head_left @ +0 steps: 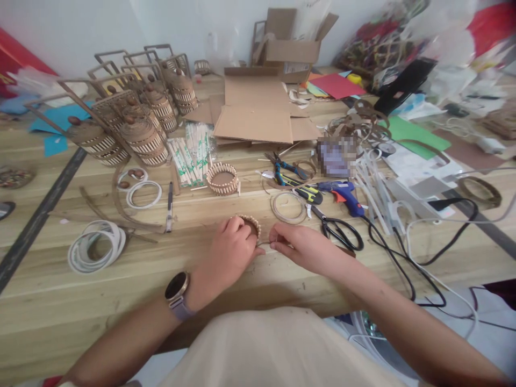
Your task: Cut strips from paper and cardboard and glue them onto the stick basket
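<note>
My left hand, with a watch on its wrist, is closed around a small round basket-like ring of short wooden sticks, whose near side it covers. Just to the right, my right hand pinches a thin brown strip that runs toward the ring. Behind them stands a similar stick ring with a brown base. Close to my right hand lie black-handled scissors and a coil of thin strip.
Several lantern-like stick pieces stand at back left. A blue glue gun, pliers and a yellow-black cutter lie to the right, with cables. Flat cardboard is at the back; white rings lie left.
</note>
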The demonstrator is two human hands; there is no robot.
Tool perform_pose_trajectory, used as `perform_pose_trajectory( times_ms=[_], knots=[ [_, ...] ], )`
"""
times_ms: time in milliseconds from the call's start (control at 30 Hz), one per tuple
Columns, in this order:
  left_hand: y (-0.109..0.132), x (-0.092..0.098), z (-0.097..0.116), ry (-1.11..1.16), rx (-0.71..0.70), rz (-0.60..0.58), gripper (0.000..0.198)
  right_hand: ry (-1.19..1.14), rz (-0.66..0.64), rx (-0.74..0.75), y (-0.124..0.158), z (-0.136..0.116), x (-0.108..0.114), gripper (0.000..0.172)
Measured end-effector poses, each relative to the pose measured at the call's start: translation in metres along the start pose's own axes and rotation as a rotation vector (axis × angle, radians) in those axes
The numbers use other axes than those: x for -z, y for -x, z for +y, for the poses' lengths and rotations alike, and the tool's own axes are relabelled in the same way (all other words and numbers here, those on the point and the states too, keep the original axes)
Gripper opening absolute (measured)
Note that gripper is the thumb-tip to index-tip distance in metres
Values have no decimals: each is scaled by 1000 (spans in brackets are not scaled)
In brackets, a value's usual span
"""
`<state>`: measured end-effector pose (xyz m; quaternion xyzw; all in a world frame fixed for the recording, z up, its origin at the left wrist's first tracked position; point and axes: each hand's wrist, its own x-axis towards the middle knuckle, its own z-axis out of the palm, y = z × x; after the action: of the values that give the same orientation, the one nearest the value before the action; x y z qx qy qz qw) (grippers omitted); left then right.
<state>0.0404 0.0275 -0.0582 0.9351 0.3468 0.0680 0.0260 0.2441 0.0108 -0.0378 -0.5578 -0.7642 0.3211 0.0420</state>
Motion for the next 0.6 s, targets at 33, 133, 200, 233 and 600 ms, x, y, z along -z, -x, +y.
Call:
perform_pose_trajectory(
  times_ms=[33, 133, 200, 233, 600],
  knots=[
    [-1, -2, 0, 2, -3, 10, 24, 11, 3, -7, 0, -1, 0, 11],
    [0, -8, -1, 11, -12, 44, 20, 56, 20, -27, -3, -4, 0, 12],
    [2, -11, -1, 16, -8, 64, 20, 88, 33, -41, -5, -6, 0, 13],
    [3, -11, -1, 20, -1, 72, 21, 104, 39, -46, -6, -7, 0, 13],
    [1, -14, 5, 131, 37, 160, 23, 194, 49, -99, -16, -12, 1, 15]
  ],
)
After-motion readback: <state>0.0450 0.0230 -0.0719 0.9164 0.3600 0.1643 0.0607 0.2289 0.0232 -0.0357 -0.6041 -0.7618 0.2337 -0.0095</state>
